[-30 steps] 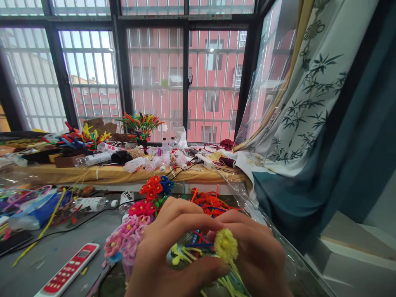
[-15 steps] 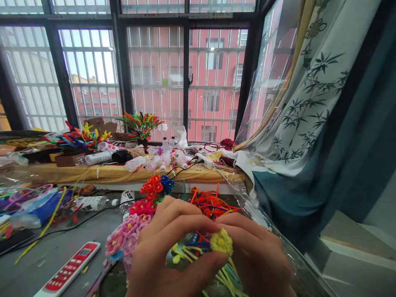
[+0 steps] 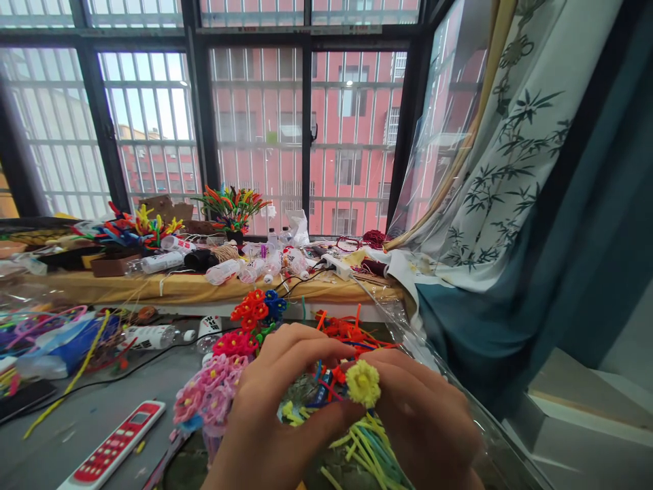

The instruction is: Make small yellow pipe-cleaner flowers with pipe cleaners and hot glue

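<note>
Left hand [image 3: 273, 401] and right hand [image 3: 426, 412] curl inward, knuckles raised.

Back of yellow flower [image 3: 362, 383] hidden; remote [image 3: 118, 442] cut off below.

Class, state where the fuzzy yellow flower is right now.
In the head view, the yellow flower sits low, slightly right of centre, between the person's left hand and right hand, above yellow-green stems.

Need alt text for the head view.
A fuzzy yellow flower is held between a person's left hand and right hand, above loose yellow strips. Pink flowers and a red-and-white remote are to the left; barred windows stand behind.
</note>
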A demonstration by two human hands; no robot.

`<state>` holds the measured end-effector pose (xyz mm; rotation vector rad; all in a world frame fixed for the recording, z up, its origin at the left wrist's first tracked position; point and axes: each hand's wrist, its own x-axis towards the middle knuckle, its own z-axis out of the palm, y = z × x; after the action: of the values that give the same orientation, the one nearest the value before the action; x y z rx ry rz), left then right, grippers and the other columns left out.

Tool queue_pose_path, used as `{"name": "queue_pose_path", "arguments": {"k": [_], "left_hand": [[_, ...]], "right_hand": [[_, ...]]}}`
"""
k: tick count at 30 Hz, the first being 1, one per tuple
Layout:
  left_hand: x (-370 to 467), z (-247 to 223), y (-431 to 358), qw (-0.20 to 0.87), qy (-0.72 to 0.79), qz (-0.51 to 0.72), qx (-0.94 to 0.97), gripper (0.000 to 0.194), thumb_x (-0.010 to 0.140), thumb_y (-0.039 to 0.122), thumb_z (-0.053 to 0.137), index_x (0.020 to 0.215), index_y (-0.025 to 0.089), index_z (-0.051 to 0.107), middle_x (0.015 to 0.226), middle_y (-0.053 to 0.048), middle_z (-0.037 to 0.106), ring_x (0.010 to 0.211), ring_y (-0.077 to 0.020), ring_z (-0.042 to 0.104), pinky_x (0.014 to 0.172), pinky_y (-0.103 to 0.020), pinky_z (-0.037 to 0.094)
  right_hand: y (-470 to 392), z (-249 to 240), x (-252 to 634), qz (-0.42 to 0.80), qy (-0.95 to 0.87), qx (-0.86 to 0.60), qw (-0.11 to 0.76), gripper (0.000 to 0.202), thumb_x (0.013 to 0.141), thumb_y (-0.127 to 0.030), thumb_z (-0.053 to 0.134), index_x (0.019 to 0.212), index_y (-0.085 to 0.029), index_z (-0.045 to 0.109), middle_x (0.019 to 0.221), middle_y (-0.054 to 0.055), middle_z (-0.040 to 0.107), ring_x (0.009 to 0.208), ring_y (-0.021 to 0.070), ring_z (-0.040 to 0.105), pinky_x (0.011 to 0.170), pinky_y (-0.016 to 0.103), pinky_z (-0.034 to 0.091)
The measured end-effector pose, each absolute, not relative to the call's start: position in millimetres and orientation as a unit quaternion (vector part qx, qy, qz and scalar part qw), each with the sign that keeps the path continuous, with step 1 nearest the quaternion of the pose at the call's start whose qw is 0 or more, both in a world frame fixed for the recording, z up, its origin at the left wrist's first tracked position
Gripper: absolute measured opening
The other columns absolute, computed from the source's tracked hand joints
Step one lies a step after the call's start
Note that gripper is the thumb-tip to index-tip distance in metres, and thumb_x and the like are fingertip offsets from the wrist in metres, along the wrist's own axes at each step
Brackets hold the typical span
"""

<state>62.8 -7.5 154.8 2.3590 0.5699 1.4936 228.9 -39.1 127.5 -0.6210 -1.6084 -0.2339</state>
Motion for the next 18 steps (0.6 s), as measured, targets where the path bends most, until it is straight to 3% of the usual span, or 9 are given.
{"name": "queue_pose_path", "arguments": {"k": [5, 12, 15, 18], "left_hand": [[74, 150, -12, 0.163, 0.196, 0.584, 0.771, 0.024, 0.076, 0.009, 0.071, 0.091, 0.027, 0.073, 0.086, 0.000, 0.066, 0.080, -0.0165, 0.062, 0.071, -0.027, 0.050], [80, 146, -11, 0.236, 0.167, 0.620, 0.730, 0.004, 0.078, 0.020, 0.075, 0.079, 0.024, 0.073, 0.075, 0.000, 0.064, 0.069, -0.0144, 0.058, 0.062, -0.025, 0.046], [76, 146, -11, 0.195, 0.164, 0.626, 0.737, 0.006, 0.080, 0.018, 0.073, 0.082, 0.024, 0.073, 0.075, 0.000, 0.064, 0.069, -0.0149, 0.059, 0.062, -0.027, 0.047], [69, 149, -13, 0.088, 0.158, 0.610, 0.771, 0.017, 0.078, 0.011, 0.073, 0.088, 0.025, 0.072, 0.078, 0.001, 0.065, 0.072, -0.0150, 0.059, 0.066, -0.028, 0.046]], "right_hand": [[-40, 134, 229, -0.142, -0.704, -0.271, 0.641, 0.014, 0.095, -0.018, 0.058, 0.095, -0.021, 0.072, 0.071, 0.002, 0.075, 0.057, 0.0128, 0.070, 0.055, 0.018, 0.056], [-36, 127, 228, -0.123, -0.716, -0.292, 0.622, 0.010, 0.095, -0.021, 0.059, 0.091, -0.021, 0.069, 0.073, 0.002, 0.074, 0.061, 0.0140, 0.070, 0.058, 0.022, 0.056], [-38, 132, 229, -0.080, -0.718, -0.296, 0.625, 0.009, 0.094, -0.022, 0.060, 0.092, -0.021, 0.070, 0.073, 0.001, 0.073, 0.060, 0.0130, 0.069, 0.056, 0.020, 0.055], [-48, 137, 236, -0.049, -0.680, -0.340, 0.648, 0.011, 0.089, -0.019, 0.065, 0.098, -0.023, 0.070, 0.077, 0.001, 0.074, 0.061, 0.0137, 0.068, 0.053, 0.021, 0.057]]}}
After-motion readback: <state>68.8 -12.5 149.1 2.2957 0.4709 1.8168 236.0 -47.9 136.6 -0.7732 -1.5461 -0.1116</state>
